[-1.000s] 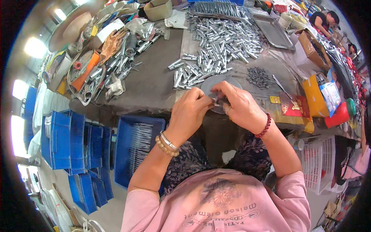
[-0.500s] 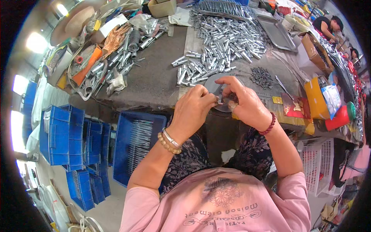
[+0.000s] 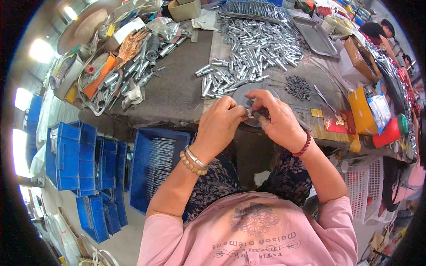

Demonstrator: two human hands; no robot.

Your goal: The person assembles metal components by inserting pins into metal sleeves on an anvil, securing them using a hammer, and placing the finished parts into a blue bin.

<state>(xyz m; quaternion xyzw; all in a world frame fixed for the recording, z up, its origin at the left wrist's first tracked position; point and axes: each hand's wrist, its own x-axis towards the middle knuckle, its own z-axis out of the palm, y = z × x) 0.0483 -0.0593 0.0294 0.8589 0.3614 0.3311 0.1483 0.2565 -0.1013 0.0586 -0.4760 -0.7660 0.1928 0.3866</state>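
My left hand (image 3: 220, 124) and my right hand (image 3: 278, 119) meet at the front edge of the workbench (image 3: 177, 91). Both pinch one small metal part (image 3: 256, 114) between the fingertips; its exact shape is hidden by my fingers. Under my hands lies a round grey dish (image 3: 248, 95). Just beyond it spreads a big heap of short silver metal tubes (image 3: 248, 48). A small pile of dark screws (image 3: 298, 86) lies to the right of the dish.
A blue crate (image 3: 155, 166) with thin metal rods stands on the floor at my left, beside stacked blue crates (image 3: 73, 155). Tools and clutter (image 3: 111, 66) cover the bench's left. A metal tray (image 3: 316, 35), yellow bag (image 3: 360, 111) and another person (image 3: 377, 31) are at the right.
My hands stay together over the dish with only small finger movements on the part. The view has shifted slightly.
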